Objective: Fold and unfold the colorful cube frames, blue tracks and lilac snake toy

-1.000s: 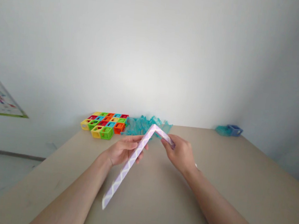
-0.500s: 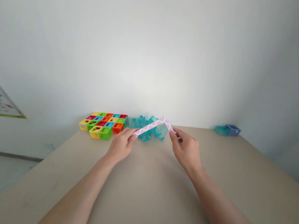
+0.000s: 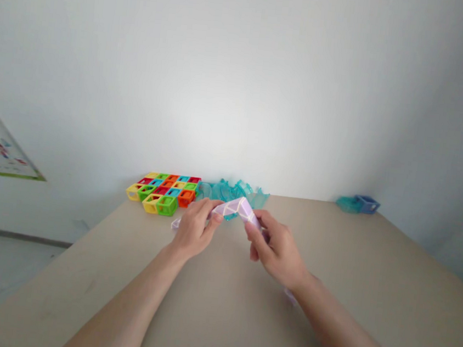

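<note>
Both hands grip a pale purple and white snake puzzle (image 3: 234, 207) made of linked wedge segments, raised above the table. My left hand (image 3: 198, 226) is closed around its left part, and a short end pokes out past the fingers on the left. My right hand (image 3: 275, 247) is closed round the right part, thumb on top. Between the hands the puzzle rises to a bend. Another purple piece of it shows below my right wrist; the stretch inside the right hand is hidden.
Colourful open-frame cubes (image 3: 167, 191) stand in a block at the back left of the table (image 3: 216, 315). Beside them lie translucent teal plastic pieces (image 3: 238, 191). Near the back right corner are a teal piece (image 3: 348, 204) and a blue cube (image 3: 366, 204). A wall rises behind.
The puzzle's bent middle has come lower and nearer, and the hands have moved closer together. Its ends now show beyond the left fingers and under the right wrist. The view has shifted slightly.
</note>
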`<state>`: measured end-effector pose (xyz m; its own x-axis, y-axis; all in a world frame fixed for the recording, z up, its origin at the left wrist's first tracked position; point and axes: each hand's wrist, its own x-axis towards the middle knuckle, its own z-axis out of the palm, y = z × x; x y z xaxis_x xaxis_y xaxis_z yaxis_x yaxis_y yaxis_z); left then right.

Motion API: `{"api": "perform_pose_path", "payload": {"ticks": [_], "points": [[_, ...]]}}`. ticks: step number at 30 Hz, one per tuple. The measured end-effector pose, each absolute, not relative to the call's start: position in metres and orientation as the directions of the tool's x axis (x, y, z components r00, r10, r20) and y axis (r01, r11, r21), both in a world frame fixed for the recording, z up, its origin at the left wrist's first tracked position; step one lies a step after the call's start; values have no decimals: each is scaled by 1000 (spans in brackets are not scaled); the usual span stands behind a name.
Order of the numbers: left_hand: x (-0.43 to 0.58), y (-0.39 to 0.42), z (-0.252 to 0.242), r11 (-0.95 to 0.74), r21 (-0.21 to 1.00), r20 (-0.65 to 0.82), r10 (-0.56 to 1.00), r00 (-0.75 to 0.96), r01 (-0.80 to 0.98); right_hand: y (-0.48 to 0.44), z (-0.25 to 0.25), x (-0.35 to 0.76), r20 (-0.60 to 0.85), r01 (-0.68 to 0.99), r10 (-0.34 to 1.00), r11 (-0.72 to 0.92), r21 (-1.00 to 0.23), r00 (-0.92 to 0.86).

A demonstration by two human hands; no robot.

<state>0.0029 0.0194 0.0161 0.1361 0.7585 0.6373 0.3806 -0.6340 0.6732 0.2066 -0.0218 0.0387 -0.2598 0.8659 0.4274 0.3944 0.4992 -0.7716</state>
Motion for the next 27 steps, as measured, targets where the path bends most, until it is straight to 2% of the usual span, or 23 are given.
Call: {"api": "perform_pose_path", "payload": {"ticks": [3, 8, 10, 12, 15, 18, 20, 23, 27], "points": [[4, 11, 15, -655, 682, 652, 746, 135, 326, -34, 32, 190, 362, 411, 857, 498, -764, -366], [8, 7, 9, -646, 655, 695, 718, 22, 391, -48, 24, 171, 257, 370, 898, 388, -844, -357], [9, 9, 8, -680, 560, 762, 647, 29, 473, -52, 22, 167, 211, 319, 914, 327, -890, -347], [10, 11, 8, -702, 389, 837, 540, 90, 596, -55, 20, 162, 139, 217, 925, 226, -950, -355], [11, 13, 9, -678, 127, 887, 404, 223, 724, -61, 14, 151, 44, -56, 922, 24, -998, -385], [9, 13, 10, -643, 34, 899, 354, 258, 765, -63, 11, 144, 31, -352, 882, -155, -923, -470], [6, 13, 11, -615, 6, 913, 325, 247, 788, -61, 11, 145, 34, -456, 811, -294, -840, -584], [0, 13, 13, -580, -45, 930, 273, 246, 814, -55, 13, 154, 27, -476, 674, -492, -729, -738], [-6, 12, 16, -583, -70, 942, 229, 246, 809, -47, 12, 164, 25, -395, 472, -708, -586, -881]]}}
